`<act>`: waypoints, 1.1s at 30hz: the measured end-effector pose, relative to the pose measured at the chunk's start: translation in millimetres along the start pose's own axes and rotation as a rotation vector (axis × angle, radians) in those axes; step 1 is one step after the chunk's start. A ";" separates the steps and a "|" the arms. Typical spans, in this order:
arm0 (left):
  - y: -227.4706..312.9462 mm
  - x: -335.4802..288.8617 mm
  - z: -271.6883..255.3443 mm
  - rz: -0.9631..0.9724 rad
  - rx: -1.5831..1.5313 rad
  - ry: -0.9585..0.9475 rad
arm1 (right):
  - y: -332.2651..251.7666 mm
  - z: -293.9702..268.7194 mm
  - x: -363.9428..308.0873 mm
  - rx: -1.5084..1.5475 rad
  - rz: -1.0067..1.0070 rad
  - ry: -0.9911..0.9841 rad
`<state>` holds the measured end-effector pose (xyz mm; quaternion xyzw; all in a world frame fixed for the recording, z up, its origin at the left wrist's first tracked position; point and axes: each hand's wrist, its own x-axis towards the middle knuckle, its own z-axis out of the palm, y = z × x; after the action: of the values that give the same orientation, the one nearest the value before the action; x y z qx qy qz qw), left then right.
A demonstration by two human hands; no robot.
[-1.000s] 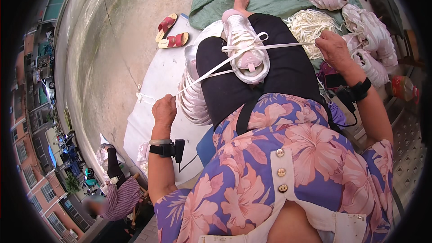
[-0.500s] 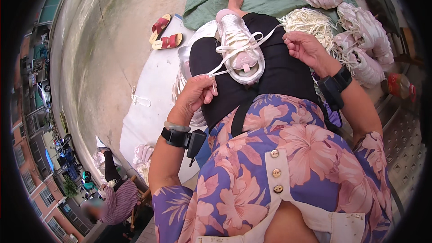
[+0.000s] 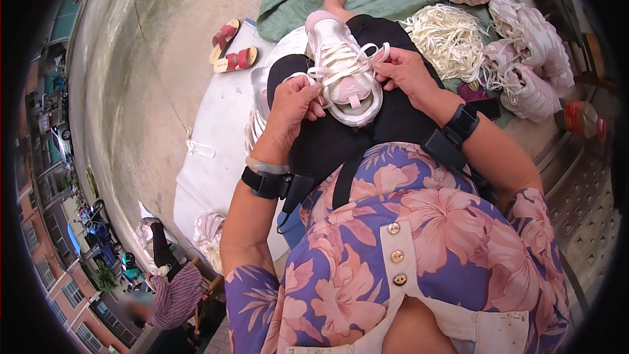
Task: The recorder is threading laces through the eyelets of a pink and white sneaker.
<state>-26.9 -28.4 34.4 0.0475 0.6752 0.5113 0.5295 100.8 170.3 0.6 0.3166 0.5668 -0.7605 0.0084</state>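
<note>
A pink and white sneaker [image 3: 347, 85] rests on my lap between my thighs, its toe pointing away from me. Its white lace [image 3: 339, 73] runs across the upper and crosses near the tongue. On the shoe's left side, my left hand [image 3: 298, 101] pinches one part of the lace between thumb and fingers. My right hand [image 3: 403, 73] is closed on the other part at the shoe's right side, where a loop of lace stands up by the fingertips. Both hands are close to the eyelets.
A heap of loose white laces [image 3: 445, 42] lies on green cloth [image 3: 288, 0] to the right. Beyond it are bundled pink-white shoes [image 3: 534, 39] and a plastic bottle [image 3: 580, 121]. Red sandals [image 3: 236, 59] stand at left on the ground. Another person [image 3: 177, 295] sits at lower left.
Both hands have moved inward from either side to the shoe. The lace ends, stretched outward before, are now slack and looped near the eyelets.
</note>
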 end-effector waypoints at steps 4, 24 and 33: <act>3.2 7.4 0.6 0.177 -0.091 0.188 | -0.7 2.6 5.9 0.069 -0.031 0.018; -20.1 -14.9 17.9 0.258 -0.416 0.288 | 19.1 0.5 1.6 0.082 -0.125 0.079; -19.4 -15.3 17.4 0.237 -0.412 0.247 | 19.8 5.2 5.7 -0.494 -0.556 0.131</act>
<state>2.3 -35.6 31.7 -0.0455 0.6063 0.6981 0.3780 101.2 160.7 -18.3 0.1869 0.7969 -0.5521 -0.1586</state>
